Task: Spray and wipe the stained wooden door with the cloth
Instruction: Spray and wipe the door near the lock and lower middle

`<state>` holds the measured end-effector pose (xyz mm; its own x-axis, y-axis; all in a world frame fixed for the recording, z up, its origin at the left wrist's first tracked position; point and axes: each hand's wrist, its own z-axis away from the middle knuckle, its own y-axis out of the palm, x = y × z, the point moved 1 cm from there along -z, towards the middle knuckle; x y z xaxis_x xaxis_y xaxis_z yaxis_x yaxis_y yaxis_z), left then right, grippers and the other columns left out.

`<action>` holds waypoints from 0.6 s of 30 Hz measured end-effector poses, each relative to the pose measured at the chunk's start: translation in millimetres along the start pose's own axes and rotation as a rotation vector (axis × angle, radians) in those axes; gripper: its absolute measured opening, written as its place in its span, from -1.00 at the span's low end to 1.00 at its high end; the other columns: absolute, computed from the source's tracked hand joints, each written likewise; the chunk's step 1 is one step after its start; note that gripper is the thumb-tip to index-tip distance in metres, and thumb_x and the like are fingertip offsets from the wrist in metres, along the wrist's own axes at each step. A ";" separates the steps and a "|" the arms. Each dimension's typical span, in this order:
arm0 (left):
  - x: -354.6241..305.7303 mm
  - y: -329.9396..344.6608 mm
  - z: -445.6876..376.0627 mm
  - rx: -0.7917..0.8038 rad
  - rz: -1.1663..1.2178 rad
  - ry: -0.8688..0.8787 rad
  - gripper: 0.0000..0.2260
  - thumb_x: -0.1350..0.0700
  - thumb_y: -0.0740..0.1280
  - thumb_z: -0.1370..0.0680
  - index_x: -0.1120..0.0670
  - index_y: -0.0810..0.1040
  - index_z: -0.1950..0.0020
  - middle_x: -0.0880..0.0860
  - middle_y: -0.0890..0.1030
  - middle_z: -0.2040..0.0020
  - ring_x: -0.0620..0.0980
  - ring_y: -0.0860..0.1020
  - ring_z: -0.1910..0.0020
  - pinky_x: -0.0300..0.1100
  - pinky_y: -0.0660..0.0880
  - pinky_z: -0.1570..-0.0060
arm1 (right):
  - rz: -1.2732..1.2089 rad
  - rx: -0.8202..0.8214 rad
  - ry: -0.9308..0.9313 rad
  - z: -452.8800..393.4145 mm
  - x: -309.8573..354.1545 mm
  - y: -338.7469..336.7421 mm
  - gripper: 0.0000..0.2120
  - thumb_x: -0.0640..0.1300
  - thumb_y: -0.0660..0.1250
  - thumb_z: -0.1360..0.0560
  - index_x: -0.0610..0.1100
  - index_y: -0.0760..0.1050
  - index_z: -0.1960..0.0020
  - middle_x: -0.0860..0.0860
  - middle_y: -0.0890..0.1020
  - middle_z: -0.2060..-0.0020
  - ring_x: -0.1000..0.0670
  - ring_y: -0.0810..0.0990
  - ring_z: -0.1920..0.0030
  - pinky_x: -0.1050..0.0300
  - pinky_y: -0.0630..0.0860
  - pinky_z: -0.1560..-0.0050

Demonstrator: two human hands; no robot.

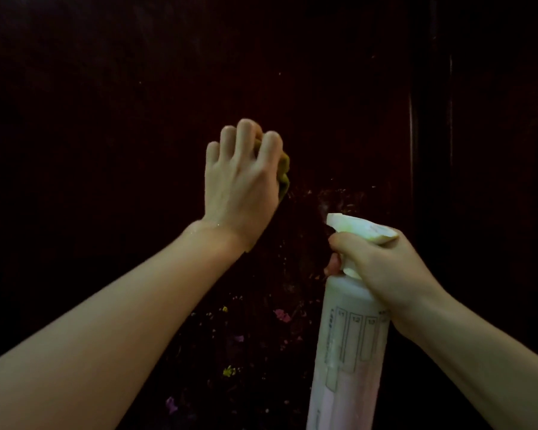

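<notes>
Left hand (241,178), mid-frame, has its fingers curled over a bunched yellow-green cloth (284,173) and presses it against the dark wooden door (106,72); most of the cloth is hidden behind the palm. Right hand (382,268), lower right, grips the neck of the white spray bottle (348,352), fingers wrapped at the trigger, nozzle aimed at the door just right of the cloth. Risks, as I judge them: the nozzle sits near the left hand, so a squeeze now likely wets the wrist and cloth, not the stains; a small wadded cloth covers little area and may smear paint instead of lifting it; the heaviest stains (230,370) sit lower centre, well below the cloth, so easy to miss; low light hides residue; a wet grip could slip on the bottle. Count: two hands, one cloth, one bottle, one door, and roughly six distinct coloured blotches (yellow, pink, purple) plus many fine specks, too small to count.
</notes>
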<state>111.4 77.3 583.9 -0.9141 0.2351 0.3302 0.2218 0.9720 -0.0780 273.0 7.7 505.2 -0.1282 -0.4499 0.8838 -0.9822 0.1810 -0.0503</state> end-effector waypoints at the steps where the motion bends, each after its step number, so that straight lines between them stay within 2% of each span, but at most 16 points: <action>1: -3.4 1.8 1.8 -0.010 -0.005 0.009 -0.84 0.16 0.16 -0.49 0.15 0.45 -0.01 0.21 0.49 -0.02 0.18 0.46 0.07 0.00 0.40 0.19 | -0.001 0.006 -0.007 0.1 0.8 -0.1 -0.86 -0.15 0.37 -0.47 -0.13 0.57 0.26 -0.07 0.65 0.36 0.02 0.60 0.32 0.07 0.53 0.17; 3: -13.3 5.6 19.8 0.017 0.012 0.140 -0.81 0.12 0.16 -0.50 0.15 0.45 -0.04 0.21 0.50 -0.03 0.19 0.45 0.06 0.04 0.39 0.17 | 0.003 0.019 -0.030 -1.0 2.9 -0.2 -0.98 -0.11 0.40 -0.47 -0.03 0.60 0.14 -0.04 0.68 0.29 0.05 0.63 0.25 0.09 0.56 0.12; 5: -22.0 7.2 47.5 0.081 0.035 0.315 -0.80 0.08 0.19 -0.50 0.13 0.43 -0.07 0.20 0.51 -0.06 0.17 0.43 0.05 0.02 0.35 0.16 | 0.008 0.005 -0.048 -2.6 4.2 -0.4 -0.93 -0.12 0.41 -0.47 0.02 0.58 0.17 -0.01 0.67 0.30 0.06 0.62 0.25 0.07 0.54 0.12; 8: -24.2 6.0 75.5 0.194 0.042 0.509 -0.81 0.07 0.22 -0.53 0.10 0.37 -0.09 0.15 0.52 -0.08 0.12 0.45 0.06 -0.02 0.36 0.18 | 0.054 -0.070 -0.057 -4.3 2.2 -2.1 -0.80 -0.18 0.39 -0.47 -0.20 0.55 0.32 -0.06 0.63 0.41 -0.01 0.58 0.33 -0.05 0.53 0.16; 11: -10.6 0.7 70.3 0.246 0.025 0.645 -0.79 0.03 0.22 -0.52 0.08 0.38 -0.10 0.15 0.51 -0.09 0.10 0.45 0.05 -0.04 0.41 0.17 | 0.030 -0.083 -0.014 -1.2 -1.2 -5.4 -0.74 -0.20 0.37 -0.45 -0.20 0.54 0.40 -0.10 0.62 0.44 -0.08 0.59 0.34 -0.05 0.55 0.17; 13: 0.1 -3.0 53.6 0.217 0.028 0.574 -0.75 0.02 0.28 -0.49 0.10 0.39 -0.11 0.18 0.50 -0.08 0.14 0.46 0.05 0.00 0.43 0.16 | -0.015 -0.056 0.015 0.4 -1.6 -7.1 -0.76 -0.18 0.36 -0.46 -0.16 0.55 0.38 -0.10 0.62 0.42 -0.08 0.60 0.32 -0.01 0.55 0.18; 16: 6.5 -3.7 17.7 0.098 0.034 0.246 -0.82 0.09 0.18 -0.50 0.14 0.39 -0.05 0.23 0.47 -0.03 0.20 0.45 0.08 0.03 0.43 0.19 | -0.005 -0.027 -0.019 -0.1 -0.3 -8.4 -0.86 -0.10 0.39 -0.46 -0.14 0.56 0.24 -0.05 0.67 0.32 0.01 0.63 0.26 0.07 0.55 0.15; 18: -2.8 -0.7 0.4 0.047 0.021 0.101 -0.82 0.11 0.11 -0.49 0.14 0.37 -0.03 0.23 0.47 -0.03 0.21 0.45 0.07 0.00 0.41 0.19 | 0.028 -0.029 -0.047 -1.4 0.6 -9.6 -0.87 -0.10 0.40 -0.47 -0.13 0.58 0.22 -0.07 0.68 0.29 0.04 0.62 0.27 0.08 0.55 0.14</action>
<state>113.6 76.0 582.7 -0.8702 0.2567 0.4205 0.2227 0.9663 -0.1291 282.5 6.9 506.9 -0.1622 -0.4849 0.8594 -0.9739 0.2187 -0.0604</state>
